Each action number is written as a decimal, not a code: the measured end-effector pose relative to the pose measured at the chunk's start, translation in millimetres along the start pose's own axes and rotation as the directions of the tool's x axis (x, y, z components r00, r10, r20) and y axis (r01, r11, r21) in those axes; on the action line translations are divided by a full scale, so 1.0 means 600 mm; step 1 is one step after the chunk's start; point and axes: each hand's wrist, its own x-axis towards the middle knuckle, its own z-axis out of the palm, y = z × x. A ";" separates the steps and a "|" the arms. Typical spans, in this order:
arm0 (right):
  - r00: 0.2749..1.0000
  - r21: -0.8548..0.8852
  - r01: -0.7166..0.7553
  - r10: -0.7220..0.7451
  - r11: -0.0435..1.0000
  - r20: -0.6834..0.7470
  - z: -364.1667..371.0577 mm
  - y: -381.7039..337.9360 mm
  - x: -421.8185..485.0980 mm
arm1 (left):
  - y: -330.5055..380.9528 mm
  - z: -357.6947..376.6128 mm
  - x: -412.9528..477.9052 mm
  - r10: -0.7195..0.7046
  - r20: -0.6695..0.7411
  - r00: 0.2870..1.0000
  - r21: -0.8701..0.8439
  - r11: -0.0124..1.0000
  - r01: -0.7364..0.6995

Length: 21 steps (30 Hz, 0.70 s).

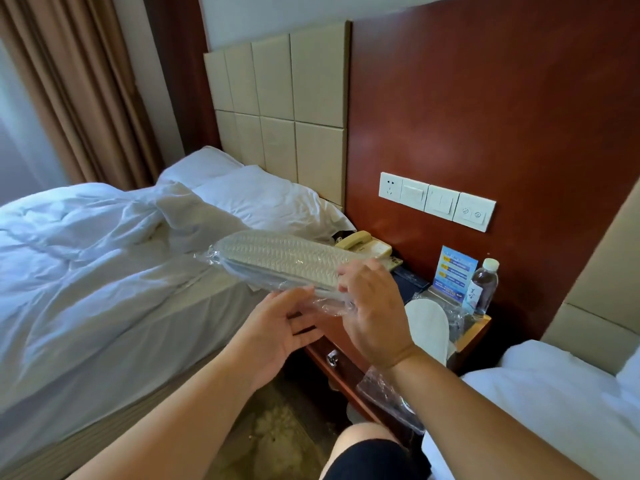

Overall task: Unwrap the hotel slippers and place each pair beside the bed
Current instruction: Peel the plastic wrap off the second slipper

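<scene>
A pair of white slippers in clear plastic wrap [277,259] is held in the air between the two beds, ribbed sole facing up. My left hand [280,323] grips the near end of the wrap from below. My right hand [374,306] pinches the same end of the plastic from the right. A second white slipper pair [427,327] lies on the wooden nightstand [474,332], partly behind my right hand. An empty clear wrapper [388,396] hangs by my right forearm.
The left bed [86,271] has a rumpled white duvet and pillows. Another bed [554,410] fills the lower right. A phone [360,244], a blue card [453,275] and a water bottle [485,285] stand on the nightstand. My knee [367,452] is below.
</scene>
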 end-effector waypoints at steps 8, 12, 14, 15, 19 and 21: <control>0.985 0.056 0.062 -0.071 0.996 0.157 -0.020 -0.050 -0.010 | 0.014 0.013 -0.038 -0.057 -0.137 0.989 -0.323 0.946 0.010; 0.986 0.127 -0.114 0.096 0.985 0.139 -0.041 -0.078 -0.016 | 0.013 0.000 -0.044 -0.005 -0.194 0.981 -0.394 0.916 -0.073; 0.985 0.122 -0.156 0.146 0.980 0.089 -0.043 -0.085 -0.012 | 0.012 -0.003 -0.047 0.020 -0.196 0.980 -0.391 0.915 -0.097; 0.986 0.107 -0.159 0.151 0.982 0.076 -0.043 -0.088 -0.009 | 0.012 -0.002 -0.048 0.030 -0.189 0.982 -0.388 0.916 -0.103; 0.990 0.033 -0.134 0.132 0.990 0.043 -0.039 -0.093 0.003 | 0.011 0.003 -0.053 0.050 -0.161 0.986 -0.416 0.902 -0.114; 0.986 0.068 -0.168 0.167 0.983 0.024 -0.038 -0.097 0.006 | 0.010 0.002 -0.054 0.048 -0.163 0.985 -0.421 0.900 -0.114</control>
